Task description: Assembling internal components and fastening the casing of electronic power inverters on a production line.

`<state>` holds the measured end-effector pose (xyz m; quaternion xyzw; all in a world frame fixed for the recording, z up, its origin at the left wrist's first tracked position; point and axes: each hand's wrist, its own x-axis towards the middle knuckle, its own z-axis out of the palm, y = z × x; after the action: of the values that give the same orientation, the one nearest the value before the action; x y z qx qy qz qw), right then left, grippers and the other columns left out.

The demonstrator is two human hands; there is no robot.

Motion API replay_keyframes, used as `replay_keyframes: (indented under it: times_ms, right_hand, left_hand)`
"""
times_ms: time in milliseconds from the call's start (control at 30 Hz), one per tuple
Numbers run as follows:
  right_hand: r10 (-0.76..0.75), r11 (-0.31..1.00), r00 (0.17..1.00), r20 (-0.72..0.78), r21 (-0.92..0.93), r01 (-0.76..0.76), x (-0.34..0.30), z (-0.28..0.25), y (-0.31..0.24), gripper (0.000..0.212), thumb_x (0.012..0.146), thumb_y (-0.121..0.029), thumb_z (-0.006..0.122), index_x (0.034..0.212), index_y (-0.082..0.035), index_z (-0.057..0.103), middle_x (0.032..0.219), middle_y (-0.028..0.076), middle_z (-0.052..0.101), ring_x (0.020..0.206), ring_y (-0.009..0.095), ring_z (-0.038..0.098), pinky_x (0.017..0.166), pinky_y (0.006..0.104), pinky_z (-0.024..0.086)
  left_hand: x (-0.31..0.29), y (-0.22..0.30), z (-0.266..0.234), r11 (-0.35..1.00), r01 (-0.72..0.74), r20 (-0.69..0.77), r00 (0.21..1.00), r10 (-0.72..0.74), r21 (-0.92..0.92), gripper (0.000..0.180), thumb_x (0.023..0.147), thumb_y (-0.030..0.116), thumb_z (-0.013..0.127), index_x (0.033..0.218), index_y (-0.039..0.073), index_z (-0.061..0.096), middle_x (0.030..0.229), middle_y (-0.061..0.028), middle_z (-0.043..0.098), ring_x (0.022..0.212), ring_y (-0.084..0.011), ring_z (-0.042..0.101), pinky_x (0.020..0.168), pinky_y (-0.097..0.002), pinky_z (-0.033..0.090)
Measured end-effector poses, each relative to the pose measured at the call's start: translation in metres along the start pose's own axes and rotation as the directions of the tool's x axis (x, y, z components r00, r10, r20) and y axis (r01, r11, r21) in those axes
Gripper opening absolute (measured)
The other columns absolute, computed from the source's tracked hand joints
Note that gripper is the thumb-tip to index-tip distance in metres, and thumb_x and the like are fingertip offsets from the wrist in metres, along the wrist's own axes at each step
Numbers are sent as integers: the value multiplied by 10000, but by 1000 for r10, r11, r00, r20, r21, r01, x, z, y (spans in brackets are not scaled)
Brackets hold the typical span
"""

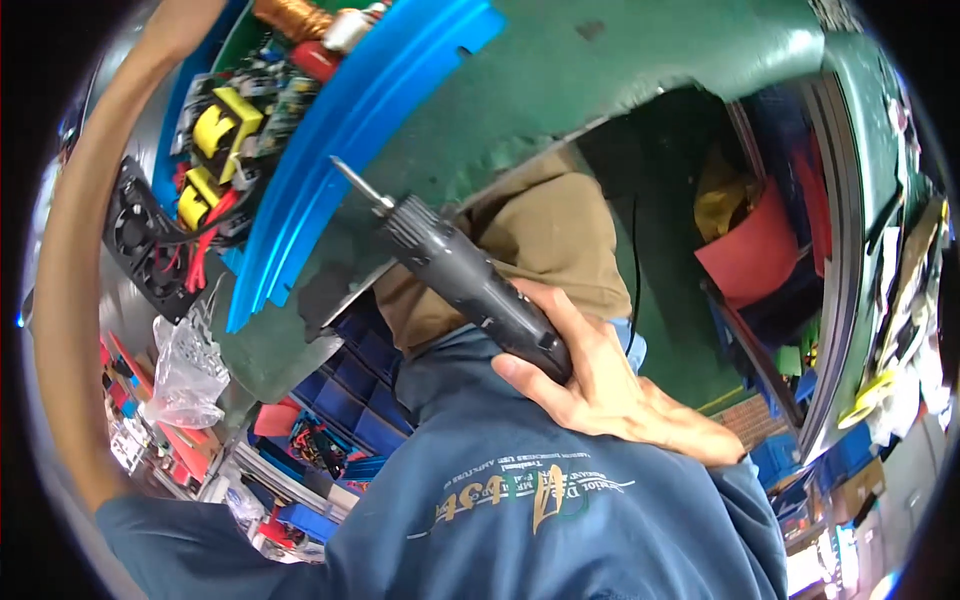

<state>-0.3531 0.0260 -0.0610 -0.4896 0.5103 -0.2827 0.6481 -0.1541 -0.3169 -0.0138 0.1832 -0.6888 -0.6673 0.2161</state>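
My right hand (590, 385) is closed around the rear end of a black electric screwdriver (470, 275), held tilted over my lap. Its long metal bit (355, 182) points up and left, near the ribbed blue metal housing (330, 150). Inside this housing sits a circuit board with yellow-wrapped transformers (222, 130), a copper coil (293, 17) and red and black wires (205, 240). My left arm reaches up along the left side; the left hand (185, 22) is at the top edge beyond the housing, its fingers out of the picture.
Black cooling fans (140, 230) adjoin the housing on the left. A clear plastic bag (185, 370) lies nearby. The green work surface (600, 50) has a worn front edge. Blue bins (355, 365) stand lower left. At right, a metal-framed rack holds a red-pink bin (755, 250).
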Motion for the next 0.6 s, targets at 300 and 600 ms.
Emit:
replay_keyframes:
  times_ms: [300, 600]
  right_hand:
    - [-8, 999, 1000, 29, 48, 7, 1, -1, 1, 647, 897, -220, 764, 1424, -26, 442, 1059, 217, 691, 944, 333, 719, 848, 398, 548]
    - [-34, 999, 999, 24, 14, 33, 7, -2, 0, 642, 894, -222, 762, 1421, -26, 452, 1079, 234, 684, 994, 351, 714, 881, 409, 542]
  left_hand:
    - [-8, 27, 5, 647, 246, -205, 969, -140, 721, 426, 1093, 410, 426, 1033, 49, 643, 875, 7, 652, 803, -49, 591, 722, -218, 477]
    - [-9, 26, 6, 603, 286, -265, 956, -125, 745, 439, 1086, 428, 435, 1024, 49, 649, 858, 11, 654, 780, -49, 589, 702, -217, 471]
